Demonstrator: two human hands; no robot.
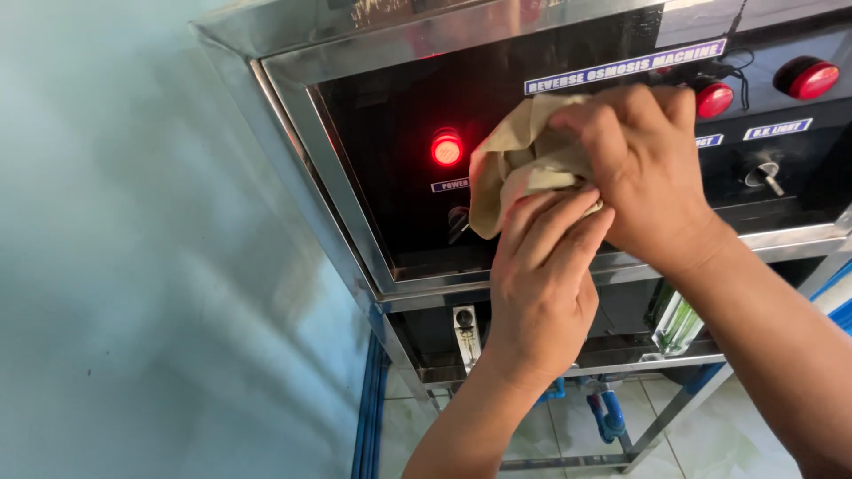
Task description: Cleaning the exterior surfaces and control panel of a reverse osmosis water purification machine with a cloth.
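Observation:
A crumpled beige cloth (515, 160) is bunched between both my hands in front of a black control panel (390, 151) set in a shiny steel frame. My left hand (541, 275) grips the cloth's lower edge from below. From the right, my right hand (643, 168) closes over its upper part. A lit red lamp (447, 148) glows on the panel just left of the cloth. Part of the panel is hidden behind my hands.
Two more red lamps (714, 99) (812, 80) and a small toggle switch (765, 175) sit on the panel's right. The steel frame edge (302, 168) runs down the left, against a pale blue wall (115, 266). Blue pipes (611, 415) and a tiled floor lie below.

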